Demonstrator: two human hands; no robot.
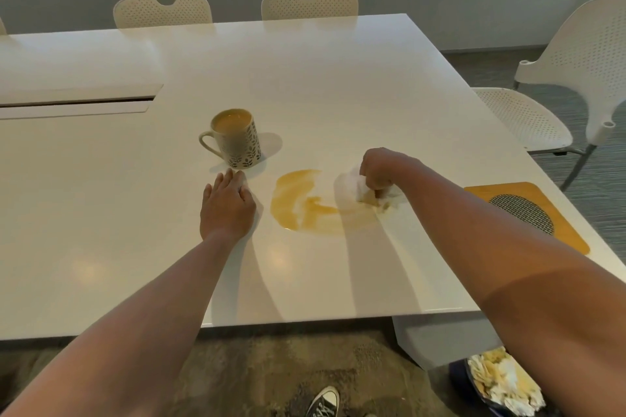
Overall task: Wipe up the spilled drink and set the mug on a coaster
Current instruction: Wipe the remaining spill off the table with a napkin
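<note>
Right hand [381, 170] is clenched on a white paper wad [352, 184], pressing it into the right end of the tan spill [305, 203]. Left hand [227, 205] lies flat, fingers straight, on the table [305, 78] just left of the spill. Mug [236, 138], nearly full, stands just behind the spill, handle pointing left; coaster [528, 213] lies well right of the spill. Judgement: ceramic mug heavy, sloshes easily, base possibly wet; take by the handle and keep it level.
</note>
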